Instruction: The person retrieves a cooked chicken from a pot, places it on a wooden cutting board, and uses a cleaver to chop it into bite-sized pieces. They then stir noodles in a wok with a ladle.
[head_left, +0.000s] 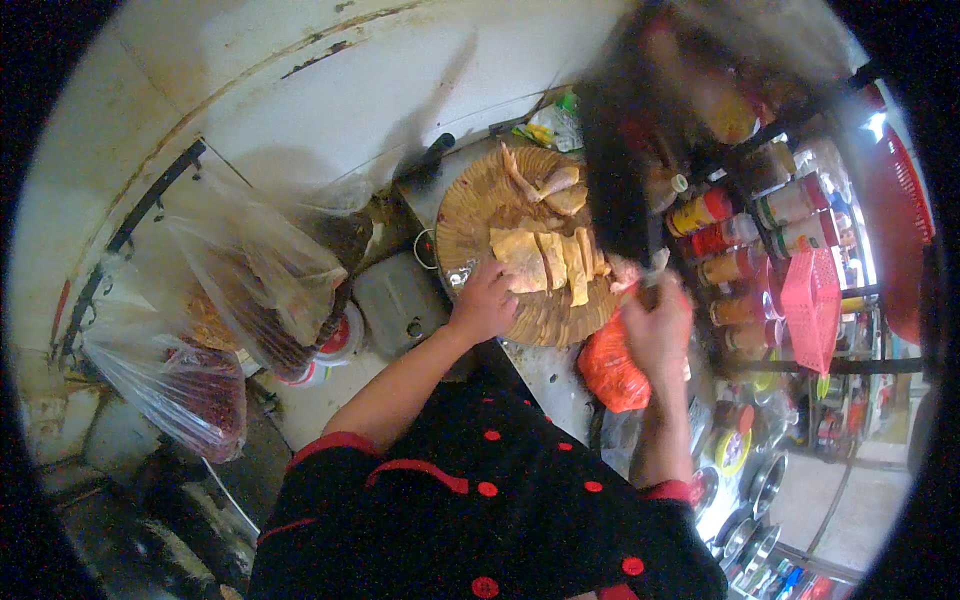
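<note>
On a round wooden chopping block (465, 191) lies cooked poultry cut into strips (555, 259), with yellow skin. A wing and further poultry pieces (559, 191) sit near the block's far side. My left hand (486, 300) is at the block's left edge, its fingertips against the leftmost large piece (519, 259). My right hand (656, 319) is closed around the handle of a cleaver. The dark, blurred blade of the cleaver (616, 165) stands up beyond that hand and covers the block's right edge. Beside the block, below the blade, a reddish-white scrap (624, 274) shows.
An orange-red plastic bag (615, 367) lies between the block and my right forearm. Several seasoning jars (701, 211) and a pink basket (810, 307) fill a rack at right. Clear plastic bags (247, 277) hang from a rail at left. A grey lidded container (401, 304) stands beside the block.
</note>
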